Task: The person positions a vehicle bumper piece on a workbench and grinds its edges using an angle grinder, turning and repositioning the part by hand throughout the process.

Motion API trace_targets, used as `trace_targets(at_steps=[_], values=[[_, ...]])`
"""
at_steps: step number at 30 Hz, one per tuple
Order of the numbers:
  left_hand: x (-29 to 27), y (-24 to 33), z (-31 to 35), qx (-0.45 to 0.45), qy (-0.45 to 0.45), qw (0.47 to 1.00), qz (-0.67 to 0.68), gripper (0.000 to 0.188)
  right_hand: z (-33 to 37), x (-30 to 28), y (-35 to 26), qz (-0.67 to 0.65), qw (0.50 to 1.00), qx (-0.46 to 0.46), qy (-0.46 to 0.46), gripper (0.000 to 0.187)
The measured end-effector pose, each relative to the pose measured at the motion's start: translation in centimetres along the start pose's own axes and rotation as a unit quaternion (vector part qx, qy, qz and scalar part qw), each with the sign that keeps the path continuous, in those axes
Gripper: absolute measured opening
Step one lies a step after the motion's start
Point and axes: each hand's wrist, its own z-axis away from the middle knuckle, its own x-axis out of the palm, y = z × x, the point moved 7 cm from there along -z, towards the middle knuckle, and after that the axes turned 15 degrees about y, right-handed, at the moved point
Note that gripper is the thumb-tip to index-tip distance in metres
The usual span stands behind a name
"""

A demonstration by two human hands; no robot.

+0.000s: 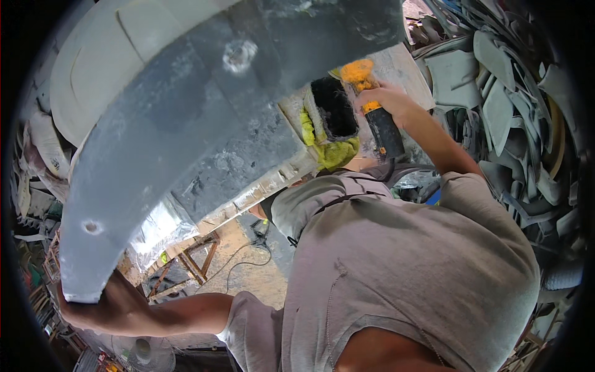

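Note:
A long curved grey panel (pixel 180 118) stretches from the lower left to the top. It has pale round spots and a narrow tapered end. My left hand (pixel 118 304) grips that narrow end, its fingers partly hidden behind the panel. At the panel's right edge, my right hand (pixel 387 102) is wrapped round a corded power tool (pixel 385 133) with an orange head and a black body. The tool's working face is out of sight, so I cannot tell if it touches the panel. A yellow-green cloth (pixel 338 153) lies beside a dark square opening (pixel 334 108) in the bench.
Under the panel is a worn bench (pixel 260 192) with shiny foil-like sheeting (pixel 160 230) at its corner. A cable (pixel 232 266) trails over the floor by a wooden frame (pixel 198 263). Stacked grey panels (pixel 496 93) crowd the right; a fan (pixel 142 353) stands lower left.

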Motion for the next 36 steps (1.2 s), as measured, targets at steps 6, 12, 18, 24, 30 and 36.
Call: trace_targets(at_steps=[6, 12, 18, 24, 30, 36], values=[[1.7, 0.2, -1.2, 0.076, -0.035, 0.994, -0.075, 0.069, 2.9, -1.7, 2.0, -0.117, 0.993, -0.006, 0.023, 0.024], [3.5, 1.1, -2.7, 0.098, -0.014, 0.991, -0.089, 0.082, 2.8, -6.3, 6.5, -0.238, 0.967, -0.014, 0.094, 0.026], [5.5, 0.4, -4.1, 0.159, -0.065, 0.98, -0.102, 0.092, 2.8, -10.9, 13.6, -0.237, 0.952, -0.013, 0.193, 0.029], [4.0, 2.9, -3.1, 0.173, -0.081, 0.979, -0.076, 0.086, 4.4, -10.6, 19.1, -0.266, 0.947, 0.051, 0.173, 0.033], [1.1, 3.5, -1.5, 0.195, -0.082, 0.971, -0.111, 0.084, 6.3, -9.5, 19.3, -0.273, 0.943, 0.052, 0.18, 0.032], [-0.9, 4.6, 0.2, 0.188, 0.001, 0.982, 0.026, 0.079, 9.7, -7.3, 16.3, -0.33, 0.932, 0.001, 0.15, 0.025]])
